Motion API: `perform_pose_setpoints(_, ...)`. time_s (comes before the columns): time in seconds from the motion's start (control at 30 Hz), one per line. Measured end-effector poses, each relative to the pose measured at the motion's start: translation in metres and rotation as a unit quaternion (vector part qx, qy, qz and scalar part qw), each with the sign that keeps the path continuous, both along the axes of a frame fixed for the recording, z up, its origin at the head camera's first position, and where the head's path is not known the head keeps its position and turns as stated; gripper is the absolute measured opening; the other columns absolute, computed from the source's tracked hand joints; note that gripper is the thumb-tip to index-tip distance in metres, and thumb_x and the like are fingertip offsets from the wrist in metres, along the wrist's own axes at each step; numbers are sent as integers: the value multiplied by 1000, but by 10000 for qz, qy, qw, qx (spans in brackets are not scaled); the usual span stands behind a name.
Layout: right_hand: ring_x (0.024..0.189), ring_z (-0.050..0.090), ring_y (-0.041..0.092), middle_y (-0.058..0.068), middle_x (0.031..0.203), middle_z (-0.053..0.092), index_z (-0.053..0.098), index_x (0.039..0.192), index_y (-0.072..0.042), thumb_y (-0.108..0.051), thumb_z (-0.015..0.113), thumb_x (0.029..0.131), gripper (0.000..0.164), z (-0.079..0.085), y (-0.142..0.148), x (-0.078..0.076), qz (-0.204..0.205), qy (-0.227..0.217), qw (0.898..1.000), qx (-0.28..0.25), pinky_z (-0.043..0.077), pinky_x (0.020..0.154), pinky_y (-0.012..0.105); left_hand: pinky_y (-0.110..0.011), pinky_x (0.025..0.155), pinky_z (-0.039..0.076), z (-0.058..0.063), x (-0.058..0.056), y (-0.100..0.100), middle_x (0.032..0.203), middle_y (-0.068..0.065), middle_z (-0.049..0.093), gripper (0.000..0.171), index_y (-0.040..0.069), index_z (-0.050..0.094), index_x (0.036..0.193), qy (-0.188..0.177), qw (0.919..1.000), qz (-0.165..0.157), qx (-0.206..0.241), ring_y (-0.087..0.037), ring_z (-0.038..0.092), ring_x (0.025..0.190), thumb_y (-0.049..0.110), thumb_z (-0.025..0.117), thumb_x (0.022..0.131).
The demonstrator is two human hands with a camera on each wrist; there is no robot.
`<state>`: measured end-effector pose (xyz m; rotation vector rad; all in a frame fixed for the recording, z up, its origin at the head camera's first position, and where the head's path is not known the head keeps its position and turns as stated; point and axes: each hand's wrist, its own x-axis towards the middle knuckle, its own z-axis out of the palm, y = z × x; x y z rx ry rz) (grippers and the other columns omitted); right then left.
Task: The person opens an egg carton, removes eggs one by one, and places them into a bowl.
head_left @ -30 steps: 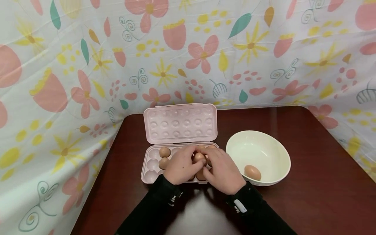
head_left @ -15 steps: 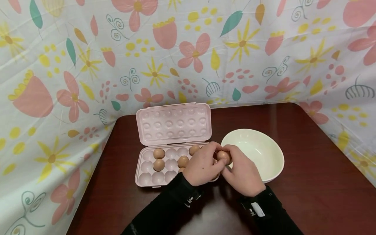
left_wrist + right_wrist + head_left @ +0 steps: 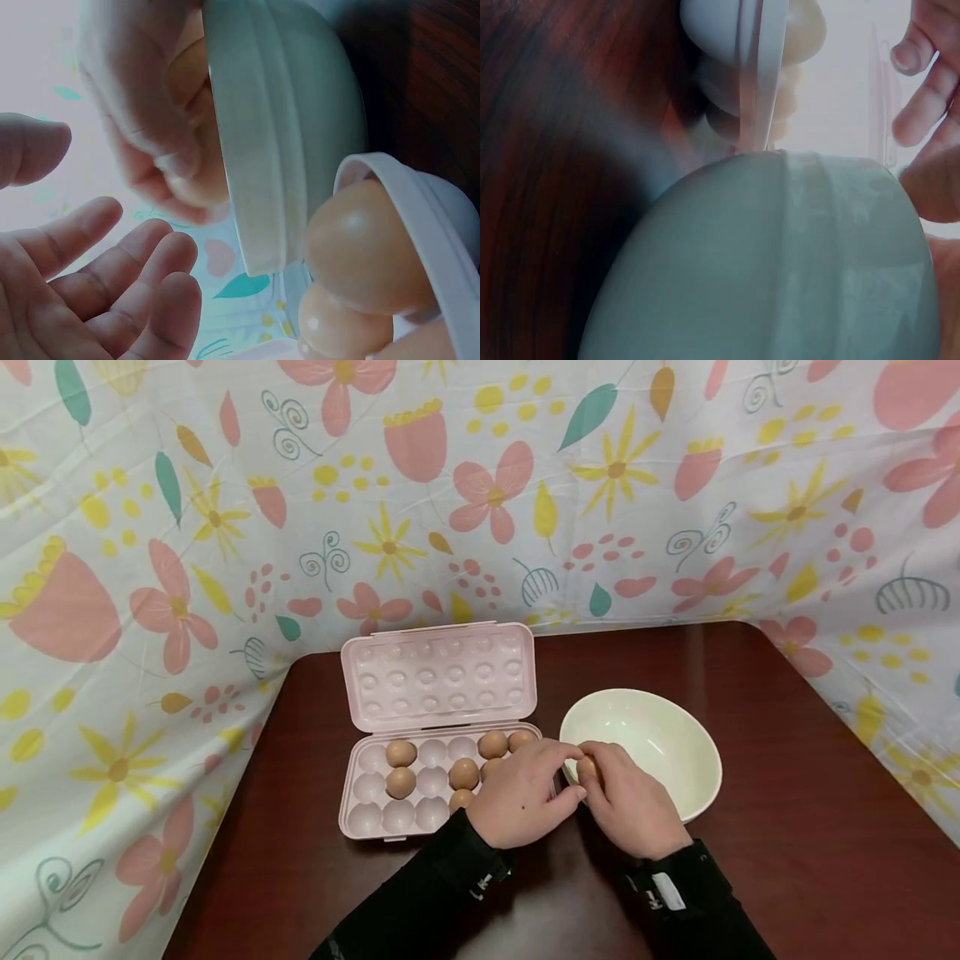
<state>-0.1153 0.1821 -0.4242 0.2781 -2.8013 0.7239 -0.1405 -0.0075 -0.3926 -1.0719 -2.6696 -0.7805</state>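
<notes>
My right hand (image 3: 633, 800) grips a brown egg (image 3: 588, 768) at the left rim of the cream bowl (image 3: 678, 727). In the left wrist view the egg (image 3: 202, 184) sits under the curled fingers, right beside the bowl's wall (image 3: 285, 135). My left hand (image 3: 525, 793) is just left of it, over the right end of the pink egg carton (image 3: 367, 828). Its fingers are spread and relaxed, with nothing in the palm, as the left wrist view shows the left hand (image 3: 97, 292). Part of the bowl's inside is hidden behind my right hand.
The carton's lid (image 3: 438, 677) stands raised at the back. Several brown eggs (image 3: 464, 773) sit in its cups, some covered by my left hand; the left-hand cups are bare. A dark red-brown table (image 3: 787, 760) bears everything, and a floral cloth (image 3: 480, 485) hangs behind it.
Both hands have moved right from over the carton to the bowl's rim with the egg. My left fingers have come away from it; my right hand keeps it. The head view has shifted.
</notes>
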Motion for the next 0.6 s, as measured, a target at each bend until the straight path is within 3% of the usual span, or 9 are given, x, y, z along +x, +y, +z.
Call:
perform_pose_setpoints(0.2, 98, 66, 19, 3, 113, 66, 62, 126, -18, -30, 42, 108, 29, 3, 1, -3, -4, -485, 9982, 366, 55, 79, 47, -21, 80, 53, -1, 0, -3, 125, 9, 67, 33, 24, 66, 124, 32, 10000, 93, -16, -6, 64, 112, 37, 66, 94)
perform_pose_setpoints(0.37, 92, 66, 17, 1, 105, 67, 66, 119, -20, -27, 46, 106, 24, 7, 0, -4, -24, -544, 9974, 472, 54, 74, 46, -23, 83, 53, -2, 0, -4, 123, 9, 67, 31, 24, 67, 122, -69, 9999, 126, -53, -6, 64, 111, 36, 67, 93)
perform_pose_setpoints(0.6, 97, 68, 21, 2, 108, 68, 69, 117, -19, -26, 48, 104, 26, 2, -3, -7, -22, -518, 9971, 559, 56, 78, 48, -22, 75, 50, -6, -1, -7, 117, 10, 67, 30, 26, 66, 121, 42, 9995, 164, -248, -5, 64, 103, 38, 66, 93)
